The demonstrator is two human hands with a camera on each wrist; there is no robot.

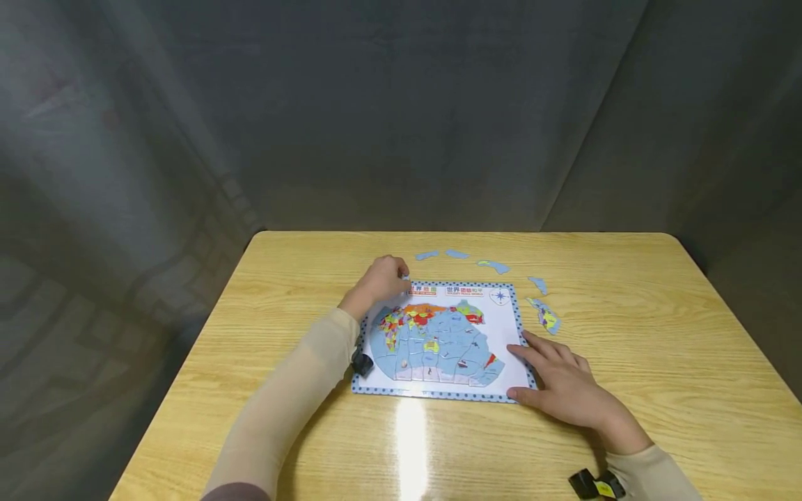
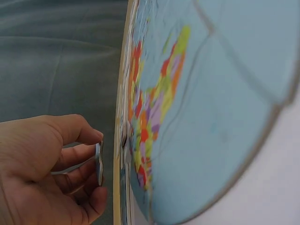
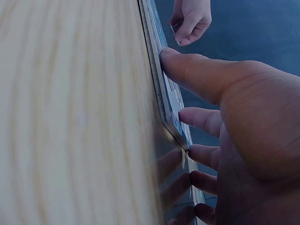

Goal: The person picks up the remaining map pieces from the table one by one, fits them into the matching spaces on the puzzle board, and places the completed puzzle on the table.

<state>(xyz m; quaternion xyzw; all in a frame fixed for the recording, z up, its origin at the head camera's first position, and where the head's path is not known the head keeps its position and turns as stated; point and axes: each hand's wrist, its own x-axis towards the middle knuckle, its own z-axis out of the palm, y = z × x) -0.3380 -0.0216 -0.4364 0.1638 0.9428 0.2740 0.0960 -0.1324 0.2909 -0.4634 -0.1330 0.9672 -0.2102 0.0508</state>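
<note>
A world map jigsaw puzzle (image 1: pixel 432 348) lies on the table, its white board (image 1: pixel 382 384) edged with a dotted blue border. Over the board's far left corner, my left hand (image 1: pixel 381 278) pinches a thin puzzle piece (image 2: pixel 99 163) between thumb and fingers. That piece is seen nearly edge-on in the left wrist view, so its print is hidden. My right hand (image 1: pixel 560 383) rests on the board's right edge with its fingers spread, the thumb near the front corner. The assembled map pieces fill the left and middle, with an uneven outline at upper left and right.
Loose blue pieces (image 1: pixel 457 254) lie in an arc behind the board. A blue-and-yellow piece (image 1: pixel 548 320) and a small blue piece (image 1: pixel 537 284) sit to its right. The wooden table (image 1: pixel 658 313) ends at a dark grey curtain (image 1: pixel 401 139).
</note>
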